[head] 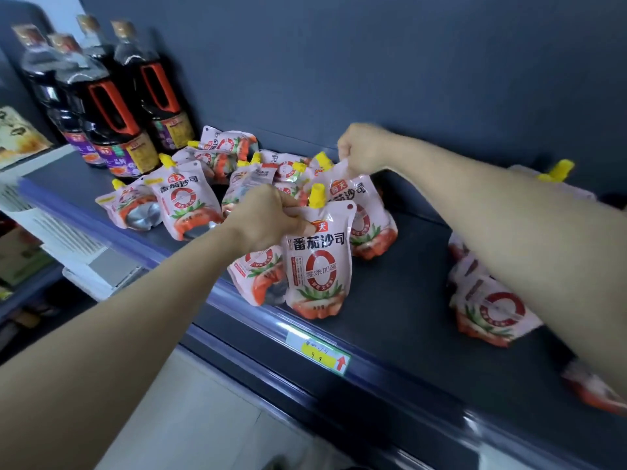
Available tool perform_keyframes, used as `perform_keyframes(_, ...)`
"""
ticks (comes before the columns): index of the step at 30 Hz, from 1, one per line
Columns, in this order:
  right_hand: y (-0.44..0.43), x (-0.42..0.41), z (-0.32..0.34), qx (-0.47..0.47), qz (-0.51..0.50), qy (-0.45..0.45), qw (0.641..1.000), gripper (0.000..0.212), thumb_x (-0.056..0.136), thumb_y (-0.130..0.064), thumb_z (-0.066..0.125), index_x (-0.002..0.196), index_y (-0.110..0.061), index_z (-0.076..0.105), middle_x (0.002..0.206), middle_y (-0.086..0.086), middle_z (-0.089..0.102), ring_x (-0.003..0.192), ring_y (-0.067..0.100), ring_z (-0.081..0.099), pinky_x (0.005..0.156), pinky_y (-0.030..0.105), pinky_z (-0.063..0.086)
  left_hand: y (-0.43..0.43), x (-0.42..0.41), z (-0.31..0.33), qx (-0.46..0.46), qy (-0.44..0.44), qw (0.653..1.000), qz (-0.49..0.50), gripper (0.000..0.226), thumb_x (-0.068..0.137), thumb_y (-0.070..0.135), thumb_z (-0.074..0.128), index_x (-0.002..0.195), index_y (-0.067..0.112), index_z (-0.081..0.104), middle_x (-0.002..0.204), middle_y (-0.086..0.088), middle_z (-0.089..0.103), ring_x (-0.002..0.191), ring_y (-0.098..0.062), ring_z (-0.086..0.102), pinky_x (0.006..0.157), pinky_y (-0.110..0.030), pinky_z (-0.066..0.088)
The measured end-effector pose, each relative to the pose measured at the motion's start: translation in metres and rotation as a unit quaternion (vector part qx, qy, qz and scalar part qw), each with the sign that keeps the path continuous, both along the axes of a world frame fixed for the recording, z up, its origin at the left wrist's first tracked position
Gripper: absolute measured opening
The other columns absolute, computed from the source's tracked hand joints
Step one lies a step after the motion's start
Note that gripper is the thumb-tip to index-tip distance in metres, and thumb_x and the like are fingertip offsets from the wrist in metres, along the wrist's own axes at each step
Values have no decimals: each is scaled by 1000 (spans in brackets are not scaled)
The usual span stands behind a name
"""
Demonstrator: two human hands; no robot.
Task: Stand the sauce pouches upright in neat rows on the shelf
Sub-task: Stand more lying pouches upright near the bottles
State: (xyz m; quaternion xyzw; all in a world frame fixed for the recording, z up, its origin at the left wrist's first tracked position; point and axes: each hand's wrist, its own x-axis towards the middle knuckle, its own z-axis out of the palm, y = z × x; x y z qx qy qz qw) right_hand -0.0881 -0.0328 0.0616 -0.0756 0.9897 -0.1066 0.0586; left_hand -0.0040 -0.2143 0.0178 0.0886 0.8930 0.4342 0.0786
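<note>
While both arms reach over a dark shelf (407,300), the left hand (271,217) grips the top of a front pouch (319,266), which stands upright at the shelf's front edge. Just behind it, the right hand (359,150) pinches the top corner of a second pouch (369,215), also upright. Behind them a heap of pouches (224,154) lies jumbled beside dark sauce bottles (112,106) at the left. Under the right forearm stand other pouches (488,307).
</note>
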Motion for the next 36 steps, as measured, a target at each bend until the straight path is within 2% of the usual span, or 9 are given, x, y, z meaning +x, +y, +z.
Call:
perform_keyframes(2,26,8,20,33,-34,-6,999,29,80,-8,67,109,-4,68,91,11,59,84,24,55,55,19,35,13,-7,0,-16,21,1000,-12,22,70,18,79,85,4,73,81,1,62,81,-13,59,78,-16,51)
perform_keyframes(6,60,25,30,133,-83,-2,988,16,85,-13,63,88,2,66,86,15,61,89,32,60,58,25,36,41,-21,1,14,14,999,-42,26,74,15,76,94,0,71,88,-4,71,81,-13,66,83,-32,55)
perform_keyframes(9,85,26,20,123,-129,16,984,14,83,-6,58,71,-1,58,82,13,53,78,30,51,51,24,33,59,-29,1,3,39,998,-54,8,76,15,74,74,7,72,68,0,63,57,-6,51,64,-23,48)
perform_keyframes(12,101,27,15,86,-160,40,983,29,82,-3,55,57,-11,43,88,15,53,79,31,51,51,24,31,74,-35,2,-15,59,997,-55,20,76,17,74,57,15,67,51,7,56,49,-6,46,50,-20,40)
perform_keyframes(17,110,27,7,18,-222,99,970,18,80,5,47,80,-5,62,91,13,55,81,32,53,68,31,43,99,-46,0,-9,81,995,-60,15,76,13,72,83,-1,72,78,-14,72,71,-24,63,74,-41,55)
perform_keyframes(23,117,28,13,24,-216,59,974,28,82,3,55,60,-9,44,90,14,52,80,28,50,67,29,38,116,-55,0,-2,60,996,-59,22,76,18,71,67,-2,66,57,-6,51,55,-16,39,48,-22,35)
perform_keyframes(28,122,32,21,17,-208,58,976,14,81,5,54,88,-1,66,101,18,63,89,31,60,71,31,46,131,-57,0,8,60,996,-68,20,76,20,71,68,1,69,61,-9,54,57,-18,42,53,-25,38)
perform_keyframes(32,124,39,26,16,-211,77,974,22,80,8,47,90,2,66,103,18,64,94,35,62,80,35,53,141,-58,-1,20,58,996,-65,37,75,19,73,43,11,54,44,2,39,44,-13,31,36,-13,26)
perform_keyframes(36,122,50,34,21,-214,102,971,27,83,5,48,101,1,68,111,19,66,103,38,62,91,43,54,147,-58,-1,35,31,995,-87,19,75,22,73,73,3,71,66,-8,62,59,-18,50,53,-23,41)
